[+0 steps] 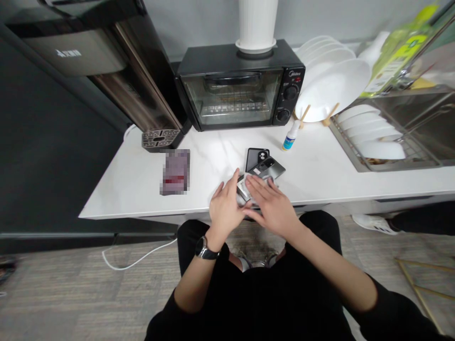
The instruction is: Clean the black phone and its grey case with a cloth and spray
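On the white counter's front part lies a grey phone (275, 169), tilted over a black phone case (253, 155). My right hand (272, 203) is pressed down on a crumpled pale cloth or tissue (251, 179), fingers stretched over it, at the phone's near left end. Beside it my left hand (226, 207), with a watch on the wrist, has its fingers spread and rests against the near left side of the phone. What lies under my right palm is hidden. A small white spray bottle with a blue label (289, 138) stands behind and to the right.
A black toaster oven (234, 99) stands at the back, a white pot (258, 23) on top. Left are a drink dispenser (138, 90) and a blurred purple item (176, 170). White plates (330, 85) and a sink rack (377, 163) are right. Another person's shoe (375, 223) shows below.
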Available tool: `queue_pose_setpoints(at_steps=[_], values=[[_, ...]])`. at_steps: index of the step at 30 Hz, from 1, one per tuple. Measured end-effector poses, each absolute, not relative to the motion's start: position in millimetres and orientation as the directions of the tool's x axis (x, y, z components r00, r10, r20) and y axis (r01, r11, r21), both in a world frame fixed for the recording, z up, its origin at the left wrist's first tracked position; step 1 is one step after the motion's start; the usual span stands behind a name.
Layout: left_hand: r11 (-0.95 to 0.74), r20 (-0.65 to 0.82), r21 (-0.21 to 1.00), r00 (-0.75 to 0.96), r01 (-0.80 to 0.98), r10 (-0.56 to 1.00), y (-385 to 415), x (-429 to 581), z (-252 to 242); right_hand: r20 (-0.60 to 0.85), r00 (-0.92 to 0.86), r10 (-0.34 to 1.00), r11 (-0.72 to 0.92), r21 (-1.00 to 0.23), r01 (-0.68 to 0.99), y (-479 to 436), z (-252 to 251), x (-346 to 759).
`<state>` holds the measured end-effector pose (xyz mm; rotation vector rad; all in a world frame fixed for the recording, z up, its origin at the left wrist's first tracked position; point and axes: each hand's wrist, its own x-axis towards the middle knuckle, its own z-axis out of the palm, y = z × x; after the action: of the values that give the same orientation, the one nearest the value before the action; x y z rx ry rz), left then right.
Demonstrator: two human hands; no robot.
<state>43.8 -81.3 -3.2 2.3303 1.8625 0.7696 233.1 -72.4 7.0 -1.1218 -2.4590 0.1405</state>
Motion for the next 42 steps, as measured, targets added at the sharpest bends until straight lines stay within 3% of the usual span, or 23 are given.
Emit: queue_pose_setpoints(at_steps=[7,9,13,17,20,25,27,31,35,42], values=[[-0.244,0.349,0.366,0.111,0.898,0.931,-83.1,50.1,5.5,0.361,-0.262,0.895,0.377,-0.296,0.878,-11.7,-0.5,266.9],[-0.24,0.34,0.371,0.109,0.897,0.934,-82.8,48.7,4.1,0.363,-0.283,0.888,0.401,-0.306,0.863,-15.3,0.6,247.8],[-0.256,0.317,0.366,0.139,0.895,0.938,-81.3,43.2,-2.8,0.339,-0.53,0.778,0.624,-0.318,0.714,-54.4,7.7,202.9],[-0.228,0.285,0.376,0.122,0.898,0.951,-80.4,41.4,-4.7,0.317,-0.652,0.689,0.725,-0.325,0.607,-82.0,11.5,205.3],[-0.23,0.3,0.389,0.114,0.892,0.947,-81.2,45.3,0.0,0.331,-0.602,0.727,0.685,-0.298,0.665,-64.5,7.4,240.7],[-0.238,0.332,0.407,0.1,0.882,0.938,-82.7,50.4,7.6,0.36,-0.365,0.859,0.473,-0.283,0.834,-12.3,0.7,271.4],[-0.239,0.332,0.403,0.103,0.883,0.938,-82.6,49.3,6.5,0.363,-0.389,0.847,0.499,-0.288,0.817,-11.8,2.1,255.8],[-0.241,0.316,0.385,0.118,0.891,0.941,-81.1,45.1,-1.8,0.326,-0.608,0.724,0.689,-0.306,0.657,-53.6,8.2,210.0],[-0.22,0.296,0.381,0.107,0.898,0.949,-80.2,45.0,-5.6,0.304,-0.671,0.676,0.736,-0.322,0.596,-89.6,9.7,206.4],[-0.232,0.335,0.416,0.089,0.879,0.938,-82.3,50.0,4.9,0.351,-0.444,0.824,0.547,-0.291,0.785,-28.0,2.8,265.7]])
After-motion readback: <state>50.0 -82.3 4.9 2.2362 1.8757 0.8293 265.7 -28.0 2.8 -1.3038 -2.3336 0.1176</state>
